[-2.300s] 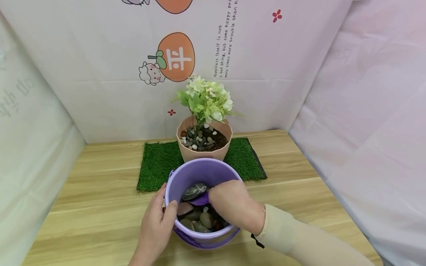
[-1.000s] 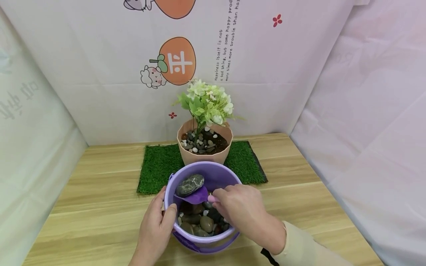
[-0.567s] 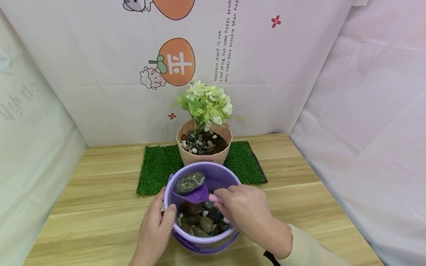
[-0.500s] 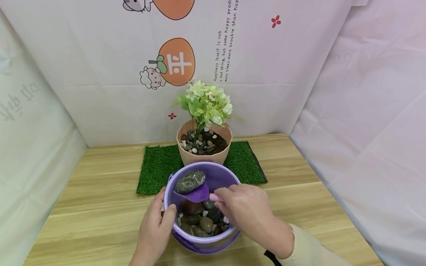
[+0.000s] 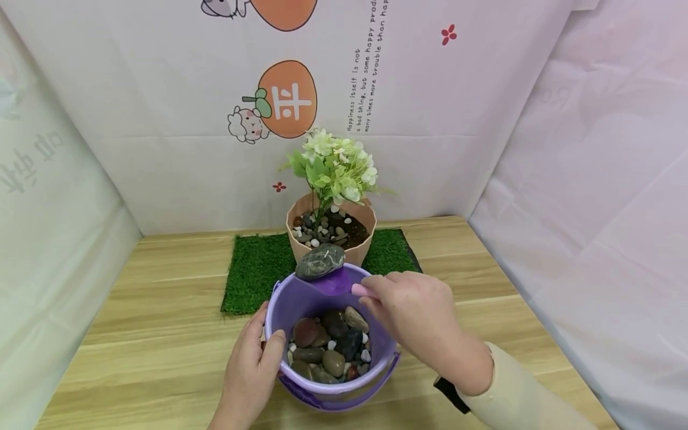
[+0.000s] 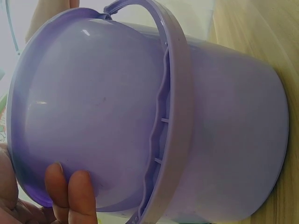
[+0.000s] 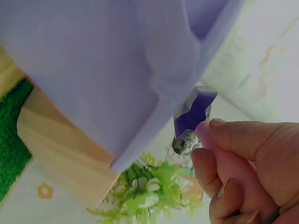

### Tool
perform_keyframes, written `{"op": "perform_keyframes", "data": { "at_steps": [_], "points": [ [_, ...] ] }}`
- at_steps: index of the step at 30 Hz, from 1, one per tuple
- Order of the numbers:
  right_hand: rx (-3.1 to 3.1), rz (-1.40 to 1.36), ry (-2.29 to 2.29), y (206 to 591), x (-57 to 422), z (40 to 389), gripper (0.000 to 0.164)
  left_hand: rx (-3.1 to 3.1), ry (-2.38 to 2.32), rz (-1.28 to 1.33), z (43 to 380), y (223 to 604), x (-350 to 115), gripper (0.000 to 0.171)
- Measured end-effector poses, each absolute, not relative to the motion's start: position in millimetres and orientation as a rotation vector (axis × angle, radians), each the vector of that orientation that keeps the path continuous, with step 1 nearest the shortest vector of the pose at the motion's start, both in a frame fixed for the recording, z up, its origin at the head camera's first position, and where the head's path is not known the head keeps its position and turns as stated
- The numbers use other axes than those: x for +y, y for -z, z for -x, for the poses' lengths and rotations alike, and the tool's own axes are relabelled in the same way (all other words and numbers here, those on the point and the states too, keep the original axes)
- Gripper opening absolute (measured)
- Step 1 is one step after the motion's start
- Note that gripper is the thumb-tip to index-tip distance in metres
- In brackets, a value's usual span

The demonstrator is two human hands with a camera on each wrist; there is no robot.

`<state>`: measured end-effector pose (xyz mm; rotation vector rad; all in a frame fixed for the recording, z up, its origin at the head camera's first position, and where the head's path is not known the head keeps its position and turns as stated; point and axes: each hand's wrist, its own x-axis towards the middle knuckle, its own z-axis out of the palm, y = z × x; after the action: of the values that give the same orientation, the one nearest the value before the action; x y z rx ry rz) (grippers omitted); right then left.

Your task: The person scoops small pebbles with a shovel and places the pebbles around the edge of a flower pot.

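My right hand (image 5: 416, 310) grips the pink handle of a toy shovel with a purple blade (image 5: 334, 283). On that blade lies a large dark grey stone (image 5: 321, 261) with white veins, level with the far rim of a purple bucket (image 5: 279, 334). In the right wrist view, fingers and thumb wrap the pink handle (image 7: 233, 172). My left hand (image 5: 249, 364) holds the bucket's left rim, thumb over the edge and fingers along the outside. Inside the bucket lie several wet pebbles (image 5: 333, 361), brown, black, reddish and white.
Right behind the bucket stands a beige flowerpot (image 5: 328, 257) with pebbles, dark soil and a white-green flowering plant (image 5: 338, 164). It sits on a green turf mat (image 5: 258, 280). White printed cloth (image 5: 419, 107) closes off the back and sides of the wooden table (image 5: 161, 334).
The right hand has lifted the shovel and stone from among the pebbles up to the bucket's far rim, moving away and slightly right. The left hand stays on the bucket.
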<state>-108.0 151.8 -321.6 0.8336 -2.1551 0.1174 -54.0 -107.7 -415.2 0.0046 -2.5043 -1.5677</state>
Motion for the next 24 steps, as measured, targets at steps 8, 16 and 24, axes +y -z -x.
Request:
{"op": "perform_keyframes", "data": {
  "at_steps": [8, 16, 24],
  "points": [
    [-2.124, -0.749, -0.075, 318.3, 158.5, 129.6, 0.046, -2.481, 1.606, 0.002, 54.3, 416.1, -107.5, 0.054],
    [-2.171, -0.721, -0.04, 316.4, 162.5, 147.9, 0.059, -2.474, 1.593, 0.012, 53.7, 416.2, -107.4, 0.053],
    [-2.284, -0.665, 0.007, 316.9, 166.0, 165.9, 0.054, -2.474, 1.606, 0.011, 53.5, 415.3, -107.4, 0.053]
  ]
}}
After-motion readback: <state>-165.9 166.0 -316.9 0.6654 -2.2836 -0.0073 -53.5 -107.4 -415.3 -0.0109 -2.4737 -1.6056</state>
